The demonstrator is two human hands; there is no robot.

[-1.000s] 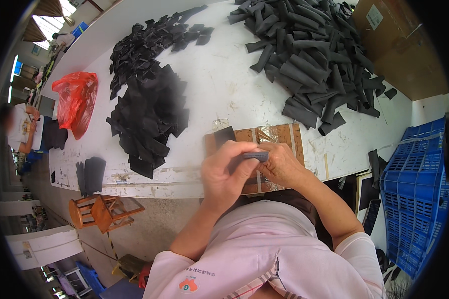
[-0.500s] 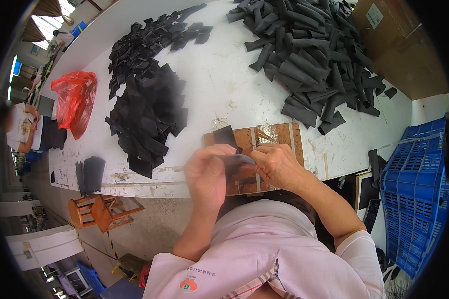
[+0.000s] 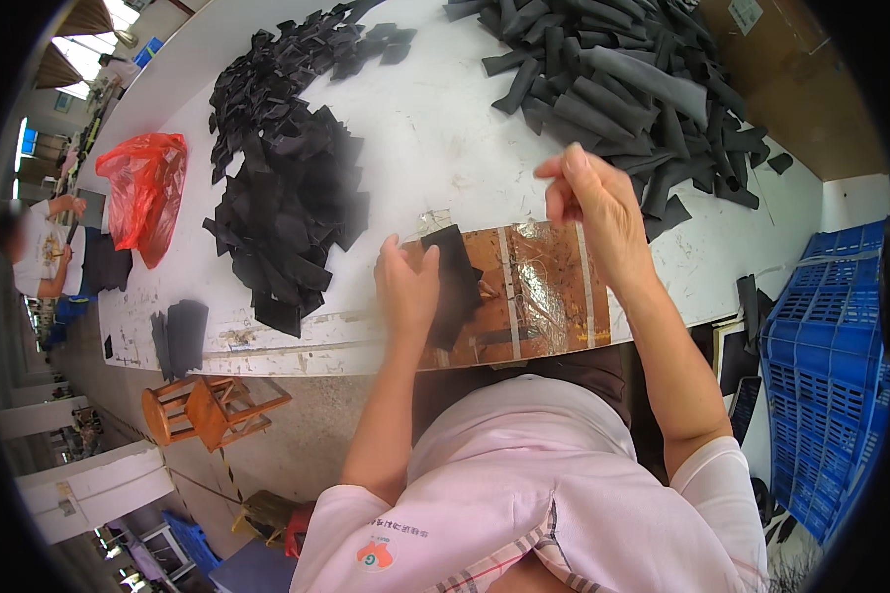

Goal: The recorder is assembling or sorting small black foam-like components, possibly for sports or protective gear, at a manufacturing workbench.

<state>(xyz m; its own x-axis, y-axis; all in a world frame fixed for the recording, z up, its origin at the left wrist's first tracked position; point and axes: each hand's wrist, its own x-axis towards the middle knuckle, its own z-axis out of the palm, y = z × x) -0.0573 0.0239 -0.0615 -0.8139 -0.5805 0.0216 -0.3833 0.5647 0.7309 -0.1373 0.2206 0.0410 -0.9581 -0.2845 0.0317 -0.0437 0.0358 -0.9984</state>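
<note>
My left hand [image 3: 406, 292] is beside a flat black fabric piece [image 3: 455, 282], its thumb and fingers apart; whether it touches the piece's edge is hard to tell. The piece lies on the left part of a brown board [image 3: 549, 287] crossed by pale strips and shiny clear tape. Raised above the board's far right corner, my right hand [image 3: 608, 212] has loosely bent fingers with nothing visible in them. Beyond it is a large heap of curled dark grey pieces [image 3: 603, 109]. Flatter black pieces [image 3: 292, 217] lie heaped left of my left hand.
Smaller black pieces [image 3: 277, 84] are piled at the far left, near a red plastic bag [image 3: 143, 193]. A cardboard box [image 3: 796, 89] stands far right, with blue crates [image 3: 821, 366] below it. A wooden stool [image 3: 213, 410] stands left of me; another person [image 3: 49, 247] is beyond.
My hands have come apart. The dark piece they held between them is gone from my fingers, and a black piece lies flat on the board. My right hand has moved up toward the curled pieces.
</note>
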